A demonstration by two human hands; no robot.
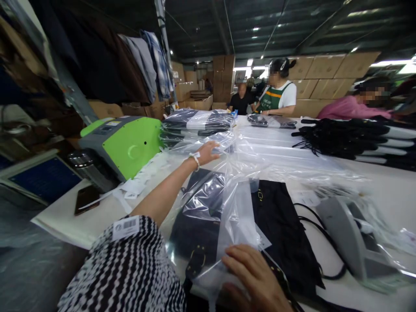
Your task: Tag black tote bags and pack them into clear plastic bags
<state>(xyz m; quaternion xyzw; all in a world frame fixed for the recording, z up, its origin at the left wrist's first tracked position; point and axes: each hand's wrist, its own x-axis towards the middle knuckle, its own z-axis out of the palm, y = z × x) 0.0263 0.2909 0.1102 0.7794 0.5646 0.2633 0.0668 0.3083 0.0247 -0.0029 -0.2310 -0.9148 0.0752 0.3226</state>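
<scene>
I'm holding the left hand over the far end of the clear plastic, fingers loosely parted, gripping nothing visible. The right hand is half-curling at the near end (whether it's pinching, I can't tell). Beneath the plastic, the dark garment is lying on the white table.

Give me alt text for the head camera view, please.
A person's left hand reaches over clear plastic partly covering a dark garment on a white table; the right hand is nearer the camera. A green machine stands at left, with people beyond.
</scene>
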